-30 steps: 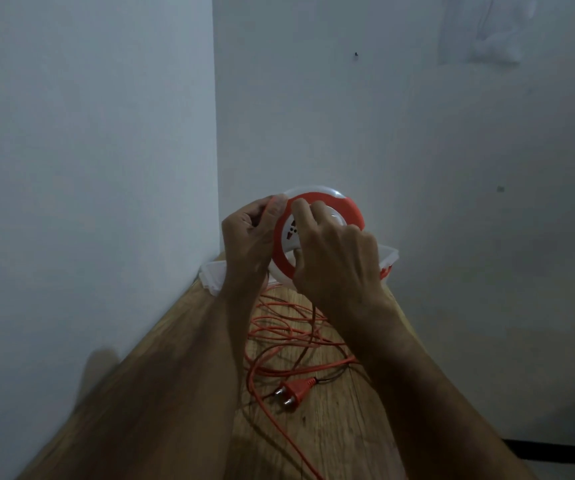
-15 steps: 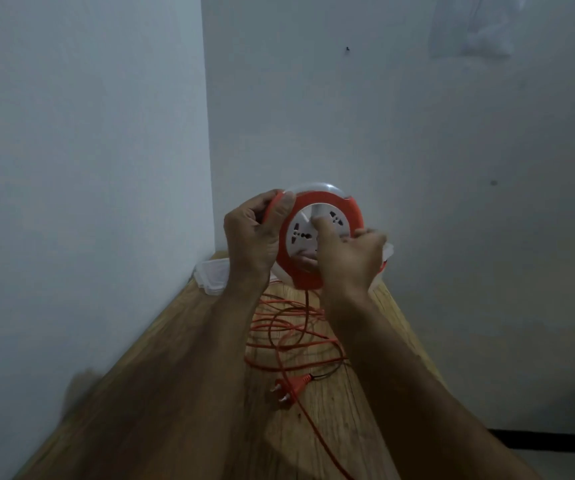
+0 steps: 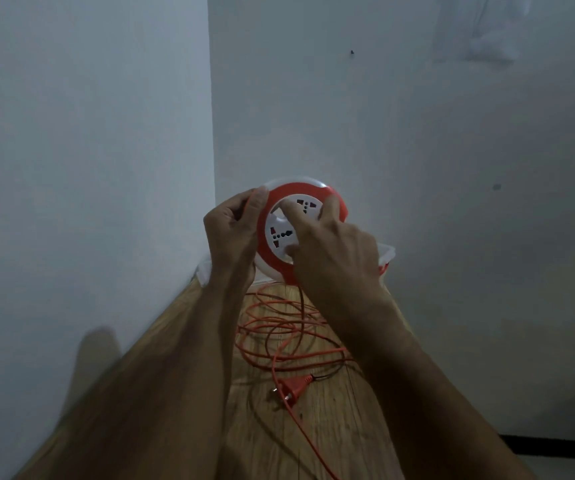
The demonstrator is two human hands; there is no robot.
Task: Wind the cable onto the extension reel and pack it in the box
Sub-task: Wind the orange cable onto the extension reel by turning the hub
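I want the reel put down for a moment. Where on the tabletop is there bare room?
Bare wood shows on the table right of the plug, toward its right edge. The middle is crowded with loose cable, and the box fills the far end by the wall.

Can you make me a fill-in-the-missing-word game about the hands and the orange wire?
1. The left hand holds the rim of the round ____, which is orange and white.
2. The right hand has its fingers on the white middle part, the one with the ____ holes.
3. Most of the orange cable lies in loose loops on the wooden ____.
4. The plug has ____ metal pins.

Missing words: reel; socket; table; two
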